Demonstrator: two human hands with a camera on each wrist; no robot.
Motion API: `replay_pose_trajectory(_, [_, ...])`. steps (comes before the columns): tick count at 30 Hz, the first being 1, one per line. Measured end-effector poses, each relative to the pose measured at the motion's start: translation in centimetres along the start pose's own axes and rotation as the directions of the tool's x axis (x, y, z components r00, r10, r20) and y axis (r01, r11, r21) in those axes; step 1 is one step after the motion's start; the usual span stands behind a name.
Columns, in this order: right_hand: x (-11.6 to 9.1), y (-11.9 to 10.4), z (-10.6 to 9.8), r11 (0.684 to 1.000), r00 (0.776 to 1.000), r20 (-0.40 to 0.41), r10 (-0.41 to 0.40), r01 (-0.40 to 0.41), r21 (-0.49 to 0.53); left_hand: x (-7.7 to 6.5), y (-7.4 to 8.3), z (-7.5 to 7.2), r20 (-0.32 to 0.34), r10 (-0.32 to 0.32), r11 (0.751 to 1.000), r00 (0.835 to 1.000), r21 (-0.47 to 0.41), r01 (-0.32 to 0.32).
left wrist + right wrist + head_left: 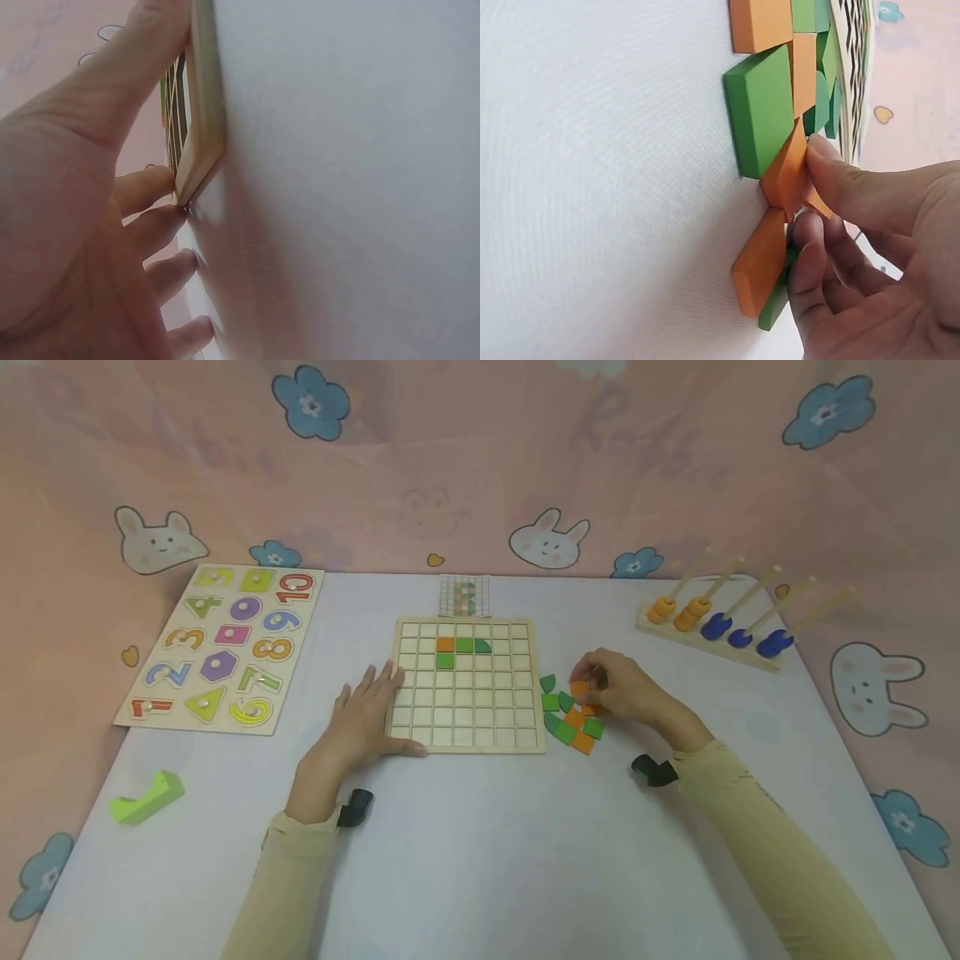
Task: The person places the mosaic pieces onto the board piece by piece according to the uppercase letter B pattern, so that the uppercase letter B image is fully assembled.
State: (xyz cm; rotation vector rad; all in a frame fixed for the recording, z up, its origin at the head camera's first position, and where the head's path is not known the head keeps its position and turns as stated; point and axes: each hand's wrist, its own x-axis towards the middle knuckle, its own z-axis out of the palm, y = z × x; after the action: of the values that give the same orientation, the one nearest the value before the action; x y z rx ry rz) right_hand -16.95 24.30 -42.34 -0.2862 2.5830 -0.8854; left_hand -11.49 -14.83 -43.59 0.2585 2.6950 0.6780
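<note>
My left hand point(358, 722) rests with fingers spread at the near left corner of a wooden grid board point(537, 693). Its thumb lies along the front edge, the fingertips at the left side. In the grid lie an orange square point(446, 645), two green squares point(464, 645) and a dark green rounded piece point(482, 647). Right of the board, my right hand point(618, 685) reaches into a loose group of orange and green tiles point(592, 728). Thumb and fingers pinch an orange tile point(816, 199) there, partly hidden by the fingers in the right wrist view.
Behind the board lies a small pattern card point(465, 597). A number and shape puzzle point(217, 647) is at the left, with a light green arched block point(147, 797) nearer. Upright pegs with orange and blue beads stand on a wooden base point(708, 639) at back right.
</note>
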Motion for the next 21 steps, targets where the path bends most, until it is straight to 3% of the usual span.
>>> replay_pose_trajectory(3, [0.1, -0.1, -0.1, 1.000, 1.000, -0.011, -0.020, 0.020, -0.007, 0.0, 0.0, 0.0, 0.002, -0.001, 1.000, 1.000, -0.003, 0.001])
replay_pose_trajectory(8, [0.9, -0.7, 0.4, 0.995, 0.990, -0.100, -0.101, 0.102, 0.012, -0.1, 0.0, 0.0, -0.001, -0.003, 1.000, 1.000, -0.002, 0.003])
replay_pose_trajectory(14, [2.6, -2.3, 2.2, 0.985, 0.980, -0.147, -0.130, 0.145, 0.090, 0.0, -0.1, 0.1, 0.002, 0.003, 1.000, 1.000, -0.004, -0.003])
replay_pose_trajectory(21, [4.7, -4.7, 4.3, 0.967, 0.957, -0.187, -0.224, 0.242, 0.081, 0.0, 0.0, 0.0, 0.003, 0.000, 1.000, 1.000, -0.001, 0.000])
